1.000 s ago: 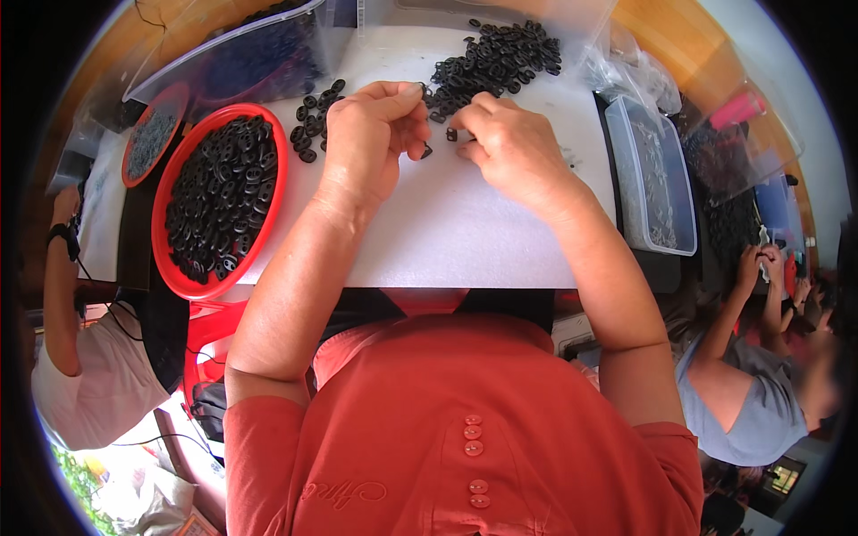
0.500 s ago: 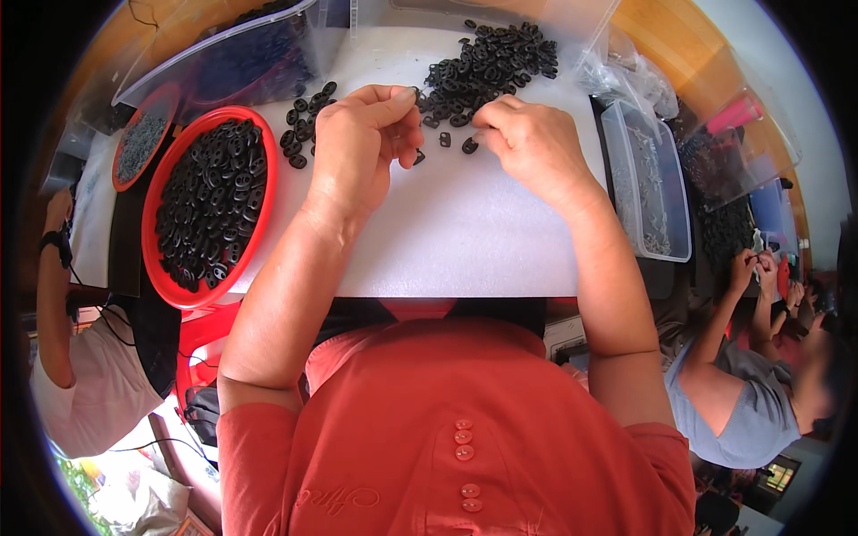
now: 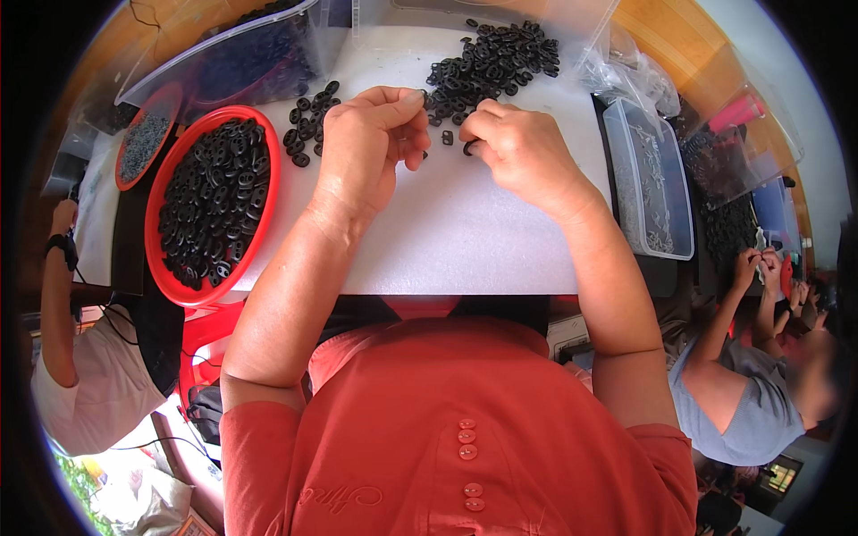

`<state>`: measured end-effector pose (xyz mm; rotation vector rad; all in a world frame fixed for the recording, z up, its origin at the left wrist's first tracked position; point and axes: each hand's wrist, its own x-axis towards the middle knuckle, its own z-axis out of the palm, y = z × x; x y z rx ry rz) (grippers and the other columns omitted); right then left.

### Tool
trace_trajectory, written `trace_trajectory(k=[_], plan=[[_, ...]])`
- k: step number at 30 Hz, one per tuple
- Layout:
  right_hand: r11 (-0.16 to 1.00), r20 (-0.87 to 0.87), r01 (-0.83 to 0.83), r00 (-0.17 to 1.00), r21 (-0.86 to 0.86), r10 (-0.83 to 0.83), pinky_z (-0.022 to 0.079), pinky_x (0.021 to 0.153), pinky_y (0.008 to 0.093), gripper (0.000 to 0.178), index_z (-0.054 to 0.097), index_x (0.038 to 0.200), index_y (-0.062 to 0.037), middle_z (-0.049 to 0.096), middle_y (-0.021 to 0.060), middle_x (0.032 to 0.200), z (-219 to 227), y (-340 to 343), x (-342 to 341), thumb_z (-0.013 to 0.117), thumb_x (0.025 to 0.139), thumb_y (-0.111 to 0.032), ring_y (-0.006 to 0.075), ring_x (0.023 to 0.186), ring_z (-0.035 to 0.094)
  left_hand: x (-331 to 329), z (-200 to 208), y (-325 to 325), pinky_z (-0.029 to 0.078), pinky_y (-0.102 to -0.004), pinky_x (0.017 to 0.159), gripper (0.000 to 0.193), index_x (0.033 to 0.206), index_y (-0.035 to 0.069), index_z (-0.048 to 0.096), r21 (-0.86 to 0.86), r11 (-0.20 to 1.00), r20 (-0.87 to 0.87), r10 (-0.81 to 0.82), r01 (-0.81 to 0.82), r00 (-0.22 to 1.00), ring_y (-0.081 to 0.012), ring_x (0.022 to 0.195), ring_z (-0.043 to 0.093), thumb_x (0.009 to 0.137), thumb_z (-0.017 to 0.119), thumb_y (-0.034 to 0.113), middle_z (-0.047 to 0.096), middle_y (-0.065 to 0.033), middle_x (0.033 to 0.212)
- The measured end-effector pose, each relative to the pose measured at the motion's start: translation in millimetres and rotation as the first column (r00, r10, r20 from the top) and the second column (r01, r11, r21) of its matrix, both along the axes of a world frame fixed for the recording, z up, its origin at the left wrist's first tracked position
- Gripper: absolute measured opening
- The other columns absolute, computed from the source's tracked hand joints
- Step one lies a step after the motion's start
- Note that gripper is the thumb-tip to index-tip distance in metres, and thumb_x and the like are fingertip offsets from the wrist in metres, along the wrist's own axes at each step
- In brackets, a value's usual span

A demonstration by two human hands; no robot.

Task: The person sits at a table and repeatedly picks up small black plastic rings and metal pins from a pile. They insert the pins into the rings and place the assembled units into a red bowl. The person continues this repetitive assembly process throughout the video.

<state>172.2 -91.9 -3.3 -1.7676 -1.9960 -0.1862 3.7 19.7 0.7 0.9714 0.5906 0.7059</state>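
Observation:
My left hand [image 3: 362,147] is closed above the white work surface, thumb and forefinger pinched together. A dark edge of a small black piece shows at its fingertips; the rest is hidden. Opposite it, my right hand [image 3: 527,156] pinches a small black oval plastic piece [image 3: 467,147] between thumb and fingers. A single black piece with holes [image 3: 448,138] lies on the surface between the hands. Just beyond them spreads a heap of the same black pieces [image 3: 492,62]. A looser group of black pieces [image 3: 302,121] lies left of my left hand.
A red basin [image 3: 269,192] full of black pieces stands at the left, with a smaller red-rimmed bowl [image 3: 119,170] of grey bits behind. To the right is a clear tub [image 3: 684,237] of small pale parts. Clear bins edge the far side. Other people sit left and right.
My right hand has closed on a black oval piece that lay by its fingertips and shifted slightly left. My left hand stays pinched and has moved slightly right.

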Motion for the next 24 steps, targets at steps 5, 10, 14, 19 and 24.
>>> trace_trajectory(k=[5,10,14,19,24], plan=[[0.995,-0.126,-0.101,0.987,0.023,0.103,0.053,0.065,0.0392,0.014,0.066,0.087,-0.0075,0.067,0.0045,0.087,3,1,-6,0.064,0.077,0.001,0.0276,0.077,0.067,0,1,-1,0.043,-0.0273,0.049,0.013,0.093,-0.005,0.062,0.001,1.0,0.007,0.006,-0.006,1.0,-0.0151,0.06,0.058,0.093,0.062,0.009,0.063,-0.008,0.075],[0.995,-0.262,0.024,0.965,0.093,0.002,0.053,0.066,0.0392,0.011,0.066,0.086,-0.0092,0.069,0.0032,0.089,5,3,3,0.064,0.079,-0.001,0.0279,0.076,0.067,-1,-1,2,0.044,-0.0273,0.049,0.014,0.092,-0.005,0.062,0.015,1.0,0.032,0.003,-0.003,0.999,-0.0147,0.059,0.058,0.093,0.062,0.009,0.062,-0.008,0.074],[0.995,-0.171,0.036,0.985,0.088,-0.021,0.053,0.064,0.0388,0.007,0.065,0.084,-0.0106,0.069,0.002,0.085,2,2,9,0.066,0.08,-0.006,0.0269,0.075,0.067,-1,0,1,0.043,-0.0274,0.048,0.013,0.092,-0.005,0.062,0.0,1.0,0.027,0.018,-0.018,0.999,-0.0147,0.059,0.058,0.093,0.063,0.009,0.062,-0.008,0.074],[0.996,-0.066,-0.027,0.997,0.081,0.033,0.052,0.061,0.0361,0.008,0.066,0.085,-0.0064,0.067,0.0054,0.082,0,2,-11,0.07,0.078,-0.004,0.0268,0.07,0.067,0,-1,1,0.043,-0.0277,0.048,0.013,0.092,-0.004,0.063,-0.009,1.0,0.034,0.025,-0.025,0.999,-0.0152,0.059,0.058,0.093,0.063,0.008,0.062,-0.0079,0.074],[0.999,0.027,0.043,0.999,-0.025,-0.042,0.051,0.064,0.0382,0.007,0.067,0.084,-0.0087,0.064,0.0042,0.081,-4,2,-23,0.07,0.077,-0.006,0.026,0.074,0.066,0,-1,1,0.043,-0.0276,0.048,0.013,0.092,-0.004,0.063,-0.012,1.0,0.028,0.025,-0.025,0.999,-0.0156,0.059,0.058,0.093,0.063,0.008,0.062,-0.0079,0.074]])
